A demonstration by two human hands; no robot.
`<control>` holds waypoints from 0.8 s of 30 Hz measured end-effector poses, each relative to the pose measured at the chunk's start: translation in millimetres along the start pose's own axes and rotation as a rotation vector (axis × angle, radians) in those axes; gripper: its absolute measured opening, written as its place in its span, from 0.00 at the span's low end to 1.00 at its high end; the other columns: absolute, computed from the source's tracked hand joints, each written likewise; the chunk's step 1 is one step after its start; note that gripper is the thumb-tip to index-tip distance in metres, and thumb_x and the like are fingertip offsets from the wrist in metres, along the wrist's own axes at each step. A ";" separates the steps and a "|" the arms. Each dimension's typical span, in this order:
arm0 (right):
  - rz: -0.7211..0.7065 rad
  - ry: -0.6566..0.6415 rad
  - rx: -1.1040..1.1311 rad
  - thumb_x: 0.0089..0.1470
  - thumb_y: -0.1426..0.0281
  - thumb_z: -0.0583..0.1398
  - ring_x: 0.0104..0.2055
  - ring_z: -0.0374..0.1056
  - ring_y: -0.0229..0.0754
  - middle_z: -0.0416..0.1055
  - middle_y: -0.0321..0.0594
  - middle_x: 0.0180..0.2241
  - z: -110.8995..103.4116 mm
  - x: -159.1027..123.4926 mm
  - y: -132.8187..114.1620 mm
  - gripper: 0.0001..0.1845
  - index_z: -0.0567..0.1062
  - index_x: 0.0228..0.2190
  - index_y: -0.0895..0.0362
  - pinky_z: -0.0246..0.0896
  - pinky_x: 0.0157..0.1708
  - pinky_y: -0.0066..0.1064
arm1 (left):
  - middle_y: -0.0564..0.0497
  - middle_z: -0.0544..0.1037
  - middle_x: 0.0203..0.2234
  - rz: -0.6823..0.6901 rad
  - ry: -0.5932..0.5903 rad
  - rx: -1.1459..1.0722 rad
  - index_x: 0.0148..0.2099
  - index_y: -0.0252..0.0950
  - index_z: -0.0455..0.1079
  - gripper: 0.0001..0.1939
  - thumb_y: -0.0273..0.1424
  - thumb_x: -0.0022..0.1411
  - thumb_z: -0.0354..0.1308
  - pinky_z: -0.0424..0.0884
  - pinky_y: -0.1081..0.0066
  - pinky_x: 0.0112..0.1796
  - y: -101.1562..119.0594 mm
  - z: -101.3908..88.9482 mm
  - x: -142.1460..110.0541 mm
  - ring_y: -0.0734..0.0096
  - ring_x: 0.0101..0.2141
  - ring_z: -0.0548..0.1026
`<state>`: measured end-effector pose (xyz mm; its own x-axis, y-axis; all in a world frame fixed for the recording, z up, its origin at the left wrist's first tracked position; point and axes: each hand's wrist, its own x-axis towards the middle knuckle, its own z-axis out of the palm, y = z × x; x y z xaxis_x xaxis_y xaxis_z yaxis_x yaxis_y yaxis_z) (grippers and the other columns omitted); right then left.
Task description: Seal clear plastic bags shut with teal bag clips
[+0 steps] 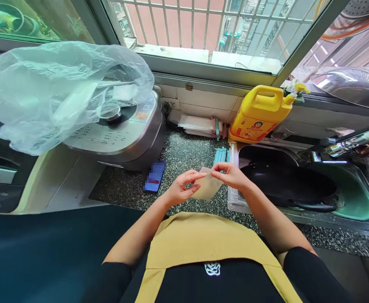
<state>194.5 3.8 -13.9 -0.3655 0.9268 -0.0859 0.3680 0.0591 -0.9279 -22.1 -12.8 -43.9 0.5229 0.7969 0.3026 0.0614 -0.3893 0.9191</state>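
A small, thin, see-through sheet (207, 189), perhaps a plastic bag, hangs between my hands over the speckled counter (184, 147). My right hand (230, 175) pinches its upper right edge between thumb and fingertips. At the upper left edge, the index fingertip of my left hand (184, 187) touches the sheet, with the thumb held apart below it. Several light-blue strips (221, 155) lie on the counter just beyond my right hand. To the left, a phone (154, 176) rests near the rice cooker.
A rice cooker (115, 139) stands left under a large plastic bag (61, 92). Flat clear packets (198, 125) lie along the wall. A yellow jug (260, 113) stands behind the sink (357, 198), which holds a black wok (288, 185). A faucet (332, 151) reaches over it.
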 end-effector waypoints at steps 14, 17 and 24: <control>-0.044 -0.029 0.057 0.49 0.60 0.60 0.26 0.62 0.35 0.69 0.35 0.23 11.2 10.5 -5.5 0.13 0.73 0.23 0.58 0.58 0.29 0.28 | 0.44 0.79 0.42 0.022 -0.153 0.137 0.47 0.39 0.74 0.16 0.25 0.59 0.52 0.71 0.66 0.43 3.7 -2.7 13.2 0.65 0.42 0.76; -0.047 -0.033 0.088 0.49 0.61 0.60 0.26 0.61 0.34 0.69 0.35 0.22 15.8 10.2 -1.5 0.13 0.73 0.23 0.58 0.58 0.28 0.28 | 0.44 0.80 0.41 -0.014 -0.197 0.115 0.46 0.38 0.75 0.16 0.25 0.59 0.52 0.72 0.68 0.42 2.5 -2.2 10.7 0.66 0.40 0.77; -0.020 -0.079 0.162 0.46 0.60 0.62 0.25 0.60 0.34 0.68 0.34 0.22 21.9 4.7 7.8 0.13 0.73 0.24 0.59 0.57 0.27 0.27 | 0.49 0.81 0.36 -0.055 -0.308 0.228 0.40 0.39 0.77 0.19 0.21 0.57 0.46 0.71 0.70 0.40 -4.1 3.8 7.0 0.67 0.37 0.77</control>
<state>176.9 0.5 -29.4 -0.4401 0.8935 -0.0893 0.2194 0.0106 -0.9756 -15.4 -7.4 -46.5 0.7424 0.6567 0.1325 0.2656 -0.4702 0.8417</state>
